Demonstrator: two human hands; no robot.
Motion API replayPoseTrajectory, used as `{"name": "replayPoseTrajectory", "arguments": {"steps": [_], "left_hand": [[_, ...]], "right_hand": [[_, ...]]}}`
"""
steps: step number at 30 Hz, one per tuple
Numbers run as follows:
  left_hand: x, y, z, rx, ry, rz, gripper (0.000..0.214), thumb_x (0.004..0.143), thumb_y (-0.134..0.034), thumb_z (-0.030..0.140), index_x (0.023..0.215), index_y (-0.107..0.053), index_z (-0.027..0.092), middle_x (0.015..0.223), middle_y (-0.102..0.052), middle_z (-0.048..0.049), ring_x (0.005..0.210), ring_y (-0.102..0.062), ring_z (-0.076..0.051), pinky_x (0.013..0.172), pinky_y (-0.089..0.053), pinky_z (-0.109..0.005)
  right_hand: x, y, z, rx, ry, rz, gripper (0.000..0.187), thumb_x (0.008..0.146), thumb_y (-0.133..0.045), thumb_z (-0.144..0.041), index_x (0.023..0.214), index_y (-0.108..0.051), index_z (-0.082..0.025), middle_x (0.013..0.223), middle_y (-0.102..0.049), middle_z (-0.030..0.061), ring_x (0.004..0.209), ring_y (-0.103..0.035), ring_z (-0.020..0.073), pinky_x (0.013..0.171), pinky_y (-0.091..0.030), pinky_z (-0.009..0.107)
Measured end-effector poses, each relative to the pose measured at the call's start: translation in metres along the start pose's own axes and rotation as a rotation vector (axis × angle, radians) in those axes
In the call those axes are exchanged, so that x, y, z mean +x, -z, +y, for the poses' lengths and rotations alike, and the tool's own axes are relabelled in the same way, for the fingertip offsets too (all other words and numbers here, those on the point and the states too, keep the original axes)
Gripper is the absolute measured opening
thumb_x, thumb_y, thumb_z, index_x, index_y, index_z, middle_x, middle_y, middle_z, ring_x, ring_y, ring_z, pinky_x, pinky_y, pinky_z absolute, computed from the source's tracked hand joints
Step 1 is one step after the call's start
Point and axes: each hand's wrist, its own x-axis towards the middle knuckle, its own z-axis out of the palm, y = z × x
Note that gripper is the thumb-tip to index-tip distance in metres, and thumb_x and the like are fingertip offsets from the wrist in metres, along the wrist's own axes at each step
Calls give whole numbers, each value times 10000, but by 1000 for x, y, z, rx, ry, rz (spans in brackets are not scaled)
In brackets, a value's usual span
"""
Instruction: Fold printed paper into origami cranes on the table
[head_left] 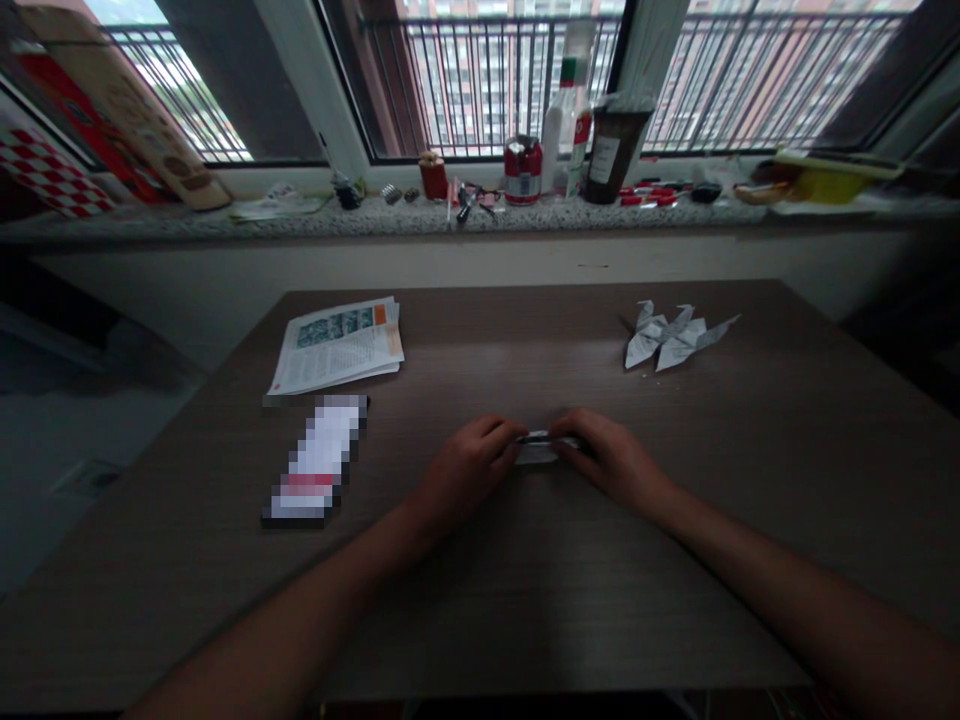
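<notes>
My left hand [469, 465] and my right hand [607, 458] meet at the middle of a brown wooden table [525, 580]. Both pinch a small folded piece of printed paper [538, 447] that lies flat on the table between them. The fingers of each hand are curled onto its ends. Most of the paper is hidden under my fingers. Two folded paper cranes [675, 338] lie on the table at the far right, well apart from my hands.
A stack of printed sheets [339, 345] lies at the far left of the table, with a blurred-out flat object [319, 460] nearer to me. The window ledge [480, 215] behind holds a red jar [523, 170], bottles, a dark cup and small items.
</notes>
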Motion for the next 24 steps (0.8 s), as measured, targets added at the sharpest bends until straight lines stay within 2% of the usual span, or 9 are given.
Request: {"name": "replayPoseTrajectory", "arguments": {"steps": [3, 6, 12, 16, 20, 24], "left_hand": [[3, 0, 3, 28, 40, -13, 148, 1022, -573, 143, 1110, -676, 204, 1051, -689, -47, 917, -684, -189, 807, -549, -313], [5, -1, 4, 80, 67, -30, 130, 1015, -576, 150, 1045, -691, 203, 992, -672, -40, 858, -670, -185, 768, -540, -305], [5, -2, 1, 65, 55, 9, 111, 1007, -580, 148, 1028, -675, 201, 1008, -675, -42, 878, -674, -188, 782, -544, -308], [3, -1, 1, 36, 21, 40, 131, 1002, -583, 128, 1063, -672, 203, 1059, -681, -41, 889, -680, -180, 786, -541, -304], [2, 1, 7, -57, 6, 71, 137, 1004, -595, 125, 1081, -671, 209, 1070, -670, -32, 906, -676, -162, 805, -540, -287], [4, 3, 10, -146, 35, 81, 142, 1015, -583, 130, 1074, -680, 214, 1063, -655, -31, 913, -667, -153, 819, -547, -286]], "right_hand": [[1, -4, 2, -13, -38, 23, 88, 1026, -569, -259, 1037, -653, -233, 971, -722, 49, 887, -693, 208, 795, -561, 343], [2, -7, 3, -65, -6, 16, 133, 1043, -532, -252, 1043, -663, -230, 982, -723, 59, 917, -695, 214, 812, -560, 351], [1, -6, 0, -105, 142, -14, 206, 1022, -609, -306, 1206, -677, -242, 1221, -703, 113, 1121, -676, 259, 936, -562, 438], [1, -2, -4, 6, 37, 2, 321, 1000, -648, -301, 1316, -624, -250, 1224, -703, 94, 1099, -688, 235, 906, -579, 386], [1, 3, -11, 69, -43, 4, 156, 1015, -609, -278, 1143, -685, -234, 1055, -749, 52, 944, -716, 204, 824, -577, 345], [1, 4, -14, 119, -90, 28, 124, 1018, -592, -261, 1090, -690, -234, 1016, -764, 35, 910, -723, 191, 816, -568, 331]]}}
